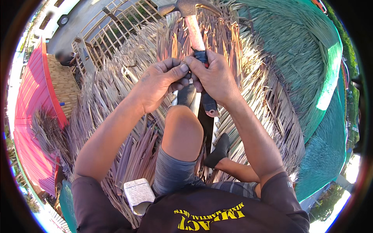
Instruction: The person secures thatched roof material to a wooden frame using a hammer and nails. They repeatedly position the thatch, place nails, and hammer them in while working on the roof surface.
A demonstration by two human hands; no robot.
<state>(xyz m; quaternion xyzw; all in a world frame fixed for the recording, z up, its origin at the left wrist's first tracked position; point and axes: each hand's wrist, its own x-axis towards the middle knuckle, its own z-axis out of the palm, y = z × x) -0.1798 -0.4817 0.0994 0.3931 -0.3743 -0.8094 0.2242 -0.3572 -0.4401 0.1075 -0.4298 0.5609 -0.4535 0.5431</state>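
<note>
Faded pink colours the shaft of the claw hammer (194, 35) that my right grip (214, 75) closes around, black tape bound just by my fingers, its head pointing away from me. The thumb of that grip meets my left grip (161, 79), whose fingertips are pressed together; I cannot tell whether they pinch something small. Below is my bent knee, and by my left thigh a white container (136, 192) rests on the dried-leaf thatch (268, 108).

I judge the leaves here largely laid, the fixing perhaps unfinished: the hammer is not striking, and I see no driven fastener. To my right, green netting (299, 50) covers more thatch, so that part looks further along; the brown leaves around me lie uncovered. Farther left stand a red ribbed roof (31, 108) and a slatted wooden fence (120, 27).
</note>
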